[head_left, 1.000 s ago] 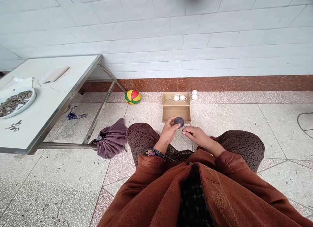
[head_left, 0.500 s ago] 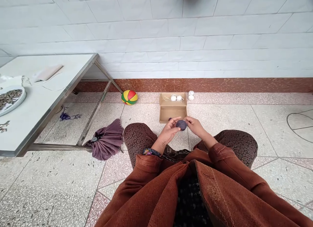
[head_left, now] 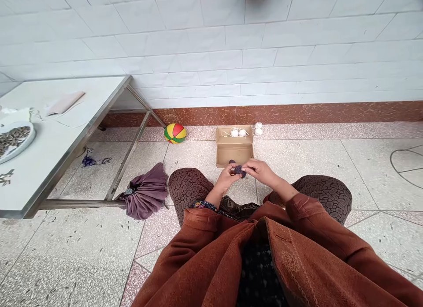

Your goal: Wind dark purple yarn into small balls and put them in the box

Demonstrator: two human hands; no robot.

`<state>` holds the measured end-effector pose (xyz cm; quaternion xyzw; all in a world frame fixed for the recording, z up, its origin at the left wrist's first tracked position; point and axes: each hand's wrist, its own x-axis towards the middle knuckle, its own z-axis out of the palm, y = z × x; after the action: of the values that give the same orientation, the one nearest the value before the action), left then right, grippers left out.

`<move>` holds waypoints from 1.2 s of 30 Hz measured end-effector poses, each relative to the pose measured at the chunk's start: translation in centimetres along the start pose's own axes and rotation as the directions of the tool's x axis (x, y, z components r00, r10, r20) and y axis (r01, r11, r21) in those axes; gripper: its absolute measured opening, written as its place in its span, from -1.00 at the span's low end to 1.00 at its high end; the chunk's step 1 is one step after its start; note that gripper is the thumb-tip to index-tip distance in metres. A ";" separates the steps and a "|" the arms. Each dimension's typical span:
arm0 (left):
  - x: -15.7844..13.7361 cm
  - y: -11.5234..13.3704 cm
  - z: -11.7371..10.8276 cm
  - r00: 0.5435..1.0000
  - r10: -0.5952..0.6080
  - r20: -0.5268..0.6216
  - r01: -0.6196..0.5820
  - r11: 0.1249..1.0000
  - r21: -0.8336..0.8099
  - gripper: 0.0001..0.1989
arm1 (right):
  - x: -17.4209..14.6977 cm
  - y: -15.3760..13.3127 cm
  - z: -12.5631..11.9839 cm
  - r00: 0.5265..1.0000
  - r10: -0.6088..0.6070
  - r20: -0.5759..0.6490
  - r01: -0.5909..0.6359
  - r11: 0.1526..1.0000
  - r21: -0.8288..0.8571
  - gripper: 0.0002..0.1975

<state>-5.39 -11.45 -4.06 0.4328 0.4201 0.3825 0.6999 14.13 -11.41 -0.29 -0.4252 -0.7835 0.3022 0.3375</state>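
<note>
A small ball of dark purple-grey yarn [head_left: 240, 170] sits in the fingers of my left hand [head_left: 226, 180], which is curled around it from the left. My right hand [head_left: 261, 171] reaches over the ball's right side, thumb and fingertips pinched together against the yarn; a loose strand is too fine to make out. Just beyond my hands lies an open cardboard box [head_left: 224, 153]. Another dark ball [head_left: 232, 162] shows at the box's near edge, partly hidden behind my left fingers. Two white yarn balls [head_left: 238, 132] rest on the box's opened lid.
Two more white balls [head_left: 258, 129] stand right of the lid. A colourful ball [head_left: 175, 133] lies by the wall, near a folded purple umbrella [head_left: 147, 191]. At left stands a metal-framed table [head_left: 99, 88] carrying a white tray [head_left: 31, 137]. Tangled purple yarn [head_left: 94, 160] is beneath it.
My right hand has moved left, from beside the yarn ball to over its right side. The ball has shifted slightly left and down in my left hand.
</note>
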 end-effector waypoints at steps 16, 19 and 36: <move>5.4 2.0 -1.4 0.999 -0.051 -0.017 0.043 0.954 -0.297 -0.48 | 0.3 2.7 2.5 0.997 0.058 0.055 -0.056 0.998 -0.030 -0.72; 5.4 1.0 -0.9 0.994 -0.066 -0.086 0.050 0.984 -0.173 -0.46 | 1.4 1.9 1.3 0.997 -0.016 0.069 0.017 1.000 -0.019 -0.77; 6.7 7.3 -1.3 0.990 0.043 0.134 -0.008 0.967 -0.254 -0.48 | 5.5 5.4 -1.8 0.998 0.062 -0.019 -0.064 0.991 -0.117 -0.77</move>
<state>-5.50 -2.64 0.66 0.3711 0.3126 0.4109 0.7719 15.85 -3.81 -1.86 -0.4713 -0.7835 0.2626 0.3082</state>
